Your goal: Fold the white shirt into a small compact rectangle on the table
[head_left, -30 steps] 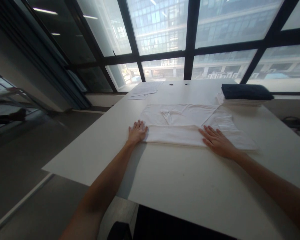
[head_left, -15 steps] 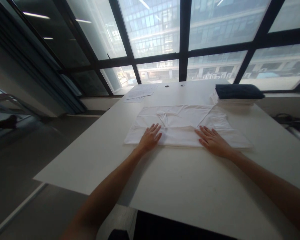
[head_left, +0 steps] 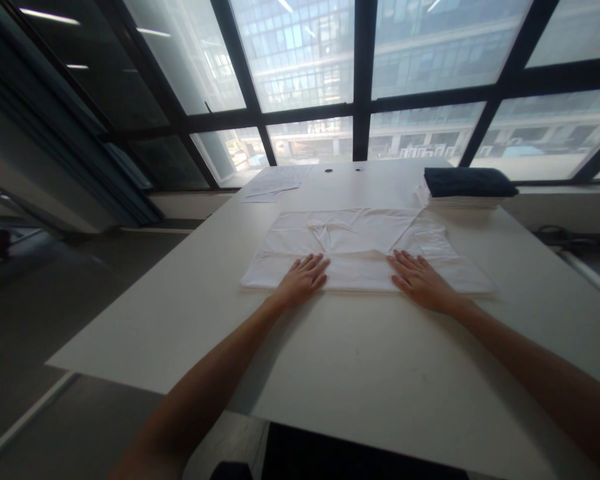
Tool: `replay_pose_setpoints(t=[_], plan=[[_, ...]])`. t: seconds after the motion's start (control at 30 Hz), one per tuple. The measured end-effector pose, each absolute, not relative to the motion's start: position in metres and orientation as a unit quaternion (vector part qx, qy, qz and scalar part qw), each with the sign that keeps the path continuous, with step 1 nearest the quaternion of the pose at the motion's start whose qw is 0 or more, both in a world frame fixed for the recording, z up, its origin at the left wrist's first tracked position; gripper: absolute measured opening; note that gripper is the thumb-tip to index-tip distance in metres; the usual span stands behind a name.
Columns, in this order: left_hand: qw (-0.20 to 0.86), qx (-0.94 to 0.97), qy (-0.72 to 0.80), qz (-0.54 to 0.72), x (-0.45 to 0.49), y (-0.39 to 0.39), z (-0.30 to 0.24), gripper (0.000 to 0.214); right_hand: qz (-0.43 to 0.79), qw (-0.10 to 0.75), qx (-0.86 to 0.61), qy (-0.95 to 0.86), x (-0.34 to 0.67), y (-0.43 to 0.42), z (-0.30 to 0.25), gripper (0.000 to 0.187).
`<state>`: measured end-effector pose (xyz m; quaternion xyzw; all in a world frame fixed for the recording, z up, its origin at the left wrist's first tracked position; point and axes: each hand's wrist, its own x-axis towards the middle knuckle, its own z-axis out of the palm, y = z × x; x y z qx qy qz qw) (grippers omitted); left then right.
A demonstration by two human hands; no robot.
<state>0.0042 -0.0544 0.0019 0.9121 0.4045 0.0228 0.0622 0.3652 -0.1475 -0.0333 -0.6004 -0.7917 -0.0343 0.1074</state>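
Observation:
A white garment [head_left: 360, 230], folded into a wide flat shape with creases across its middle, lies on the white table [head_left: 330, 360]. My left hand [head_left: 303, 280] rests palm down on its near edge, left of centre, fingers stretched out. Palm down too, my right hand [head_left: 420, 279] lies on the near edge further right with its fingers spread. Neither hand grips the cloth. Whether it is a shirt I cannot tell for certain.
At the back right stands a stack of folded cloth, dark blue [head_left: 470, 182] on top and white below. Paper sheets [head_left: 275, 183] lie at the back left. Two small dark spots [head_left: 329, 171] show near the far edge. Large windows [head_left: 310, 60] rise behind the table.
My left hand has slid slightly to the right over the cloth. The right hand stays almost in place on it. The whole view has shifted a little.

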Motion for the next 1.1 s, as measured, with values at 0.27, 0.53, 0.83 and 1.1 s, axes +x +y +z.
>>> replay_pose_setpoints(t=[0.27, 0.53, 0.83, 1.1], plan=[[0.06, 0.913, 0.402, 0.026, 0.004, -0.0539, 0.0015, 0.058, -0.031, 0.099, -0.6, -0.793, 0.3655, -0.1473, -0.0315, 0.062], [0.062, 0.913, 0.403, 0.028, 0.0036, -0.0537, 0.0003, 0.059, -0.032, 0.104, -0.597, -0.795, 0.3662, -0.1476, -0.0326, 0.062], [0.071, 0.912, 0.404, 0.026, 0.0041, -0.0546, 0.0027, 0.06, -0.029, 0.107, -0.598, -0.794, 0.3666, -0.1469, -0.033, 0.062], [0.075, 0.91, 0.407, 0.029, 0.0033, -0.0545, 0.0013, 0.062, -0.028, 0.099, -0.599, -0.794, 0.3651, -0.1482, -0.0297, 0.062]])
